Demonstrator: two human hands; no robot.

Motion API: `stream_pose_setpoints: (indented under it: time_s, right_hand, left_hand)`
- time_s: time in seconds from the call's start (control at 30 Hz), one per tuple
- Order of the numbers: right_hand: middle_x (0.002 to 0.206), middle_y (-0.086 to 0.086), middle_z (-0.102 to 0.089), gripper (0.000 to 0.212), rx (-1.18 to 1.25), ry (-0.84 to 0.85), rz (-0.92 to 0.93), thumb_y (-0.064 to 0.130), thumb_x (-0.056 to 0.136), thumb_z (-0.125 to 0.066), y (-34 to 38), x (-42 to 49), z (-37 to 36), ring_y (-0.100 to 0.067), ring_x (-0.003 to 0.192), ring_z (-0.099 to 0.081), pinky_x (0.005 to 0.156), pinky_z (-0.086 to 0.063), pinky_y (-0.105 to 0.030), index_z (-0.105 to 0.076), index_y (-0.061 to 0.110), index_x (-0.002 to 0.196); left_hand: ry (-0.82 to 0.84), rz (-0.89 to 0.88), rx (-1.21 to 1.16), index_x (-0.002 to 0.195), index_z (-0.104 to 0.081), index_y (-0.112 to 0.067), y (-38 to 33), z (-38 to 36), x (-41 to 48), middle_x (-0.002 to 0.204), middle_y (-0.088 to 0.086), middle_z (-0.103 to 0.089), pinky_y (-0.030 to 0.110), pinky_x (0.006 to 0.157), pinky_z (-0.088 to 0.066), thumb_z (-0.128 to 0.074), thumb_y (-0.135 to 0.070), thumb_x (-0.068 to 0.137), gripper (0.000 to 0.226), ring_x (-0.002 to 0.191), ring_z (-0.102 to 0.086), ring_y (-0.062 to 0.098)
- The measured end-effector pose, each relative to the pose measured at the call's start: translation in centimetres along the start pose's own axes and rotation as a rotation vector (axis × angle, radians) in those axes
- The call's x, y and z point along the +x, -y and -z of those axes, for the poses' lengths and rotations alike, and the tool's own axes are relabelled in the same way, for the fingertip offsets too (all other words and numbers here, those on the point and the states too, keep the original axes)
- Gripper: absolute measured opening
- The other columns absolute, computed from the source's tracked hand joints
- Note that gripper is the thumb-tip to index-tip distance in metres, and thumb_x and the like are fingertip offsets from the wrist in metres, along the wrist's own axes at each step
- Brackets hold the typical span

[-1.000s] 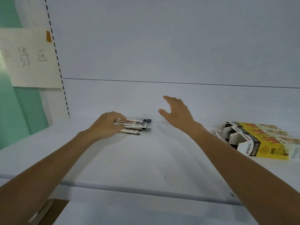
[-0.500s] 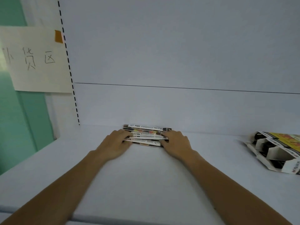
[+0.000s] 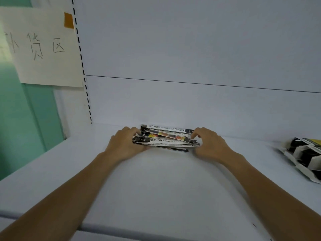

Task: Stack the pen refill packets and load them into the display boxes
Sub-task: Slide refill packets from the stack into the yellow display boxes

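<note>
Though askew, thin flat printed packets (image 3: 165, 139)

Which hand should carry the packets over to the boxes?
Probably the right hand: it grips the right end of the packet stack, and the display boxes lie on that side. The left hand holds the farther end.

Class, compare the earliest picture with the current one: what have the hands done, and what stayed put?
The right hand, open in the air a second ago, moved left onto the right end of the pen refill packets and grips it. The left hand kept its grip on the left end. The display boxes stayed on the shelf.
</note>
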State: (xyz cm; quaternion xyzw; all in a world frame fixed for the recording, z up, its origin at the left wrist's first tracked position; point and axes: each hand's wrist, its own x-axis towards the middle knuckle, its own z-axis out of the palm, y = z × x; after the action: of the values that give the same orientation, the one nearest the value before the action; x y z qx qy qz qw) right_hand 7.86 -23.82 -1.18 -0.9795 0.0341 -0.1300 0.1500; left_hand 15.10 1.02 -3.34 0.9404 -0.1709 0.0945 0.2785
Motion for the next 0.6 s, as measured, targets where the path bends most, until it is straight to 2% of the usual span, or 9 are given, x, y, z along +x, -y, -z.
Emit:
stream_pose_setpoints:
  time_s: [0.07,0.13,0.2,0.3,0.43,0.5,0.6]
  right_hand:
    - [0.123,0.006,-0.052,0.042,0.089,0.03,0.007,0.019,0.081,-0.059,0.0,-0.2,-0.1,-0.016,0.117,-0.046,0.093,-0.036,-0.032,-0.049,0.025,0.121]
    - [0.122,0.007,-0.055,0.044,0.111,0.047,0.028,0.02,0.081,-0.057,0.0,-0.3,-0.6,-0.017,0.113,-0.049,0.091,-0.039,-0.032,-0.049,0.028,0.123]
    - [0.114,0.007,-0.061,0.036,0.105,0.021,0.054,0.017,0.079,-0.057,-0.2,-0.2,-0.9,-0.017,0.105,-0.054,0.086,-0.043,-0.03,-0.058,0.028,0.113]
    - [0.102,0.007,-0.066,0.028,0.097,-0.082,0.083,0.011,0.076,-0.059,-0.4,-0.1,-0.9,-0.018,0.098,-0.057,0.084,-0.047,-0.034,-0.067,0.027,0.099]
    - [0.098,0.003,-0.065,0.024,0.059,-0.135,0.129,0.012,0.075,-0.063,-0.8,-0.1,-1.0,-0.019,0.096,-0.056,0.083,-0.044,-0.033,-0.068,0.022,0.097]
    - [0.098,0.001,-0.061,0.023,0.074,-0.132,0.149,0.01,0.075,-0.065,-1.0,-0.1,-1.1,-0.017,0.096,-0.054,0.079,-0.04,-0.028,-0.068,0.019,0.096]
    - [0.097,0.002,-0.058,0.022,0.161,-0.15,0.254,0.007,0.071,-0.069,-1.1,-0.2,-1.2,-0.017,0.094,-0.055,0.08,-0.043,-0.029,-0.067,0.02,0.088]
  left_hand:
    - [0.003,-0.028,-0.097,0.098,-0.062,-0.032,0.1,0.0,-0.1,0.105,-0.005,-0.059,0.037,0.095,-0.043,-0.077,-0.052,0.062,0.044,0.104,-0.055,0.016]
    - [-0.008,-0.05,-0.125,0.093,-0.063,-0.032,-0.1,0.0,-0.1,0.102,-0.006,-0.062,0.038,0.094,-0.044,-0.08,-0.043,0.064,0.036,0.1,-0.057,0.014]
    - [0.011,-0.046,-0.143,0.092,-0.061,-0.036,-0.2,0.0,-0.2,0.103,-0.007,-0.062,0.038,0.096,-0.044,-0.077,-0.047,0.059,0.039,0.1,-0.057,0.013]
    - [0.039,-0.056,-0.087,0.093,-0.056,-0.041,-0.2,0.0,-0.3,0.104,-0.01,-0.059,0.038,0.099,-0.04,-0.064,-0.057,0.049,0.047,0.102,-0.054,0.011]
    - [0.058,-0.07,-0.066,0.099,-0.059,-0.038,-0.5,0.1,-0.4,0.106,-0.015,-0.059,0.034,0.098,-0.038,-0.058,-0.076,0.04,0.07,0.101,-0.052,0.007]
    - [0.041,-0.073,-0.085,0.097,-0.061,-0.038,-0.4,0.0,-0.4,0.101,-0.016,-0.06,0.032,0.094,-0.038,-0.061,-0.078,0.049,0.063,0.097,-0.053,0.007]
    - [-0.026,-0.074,-0.081,0.097,-0.065,-0.034,0.0,-0.2,-0.2,0.099,-0.013,-0.062,0.033,0.093,-0.037,-0.066,-0.056,0.074,0.032,0.098,-0.054,0.009]
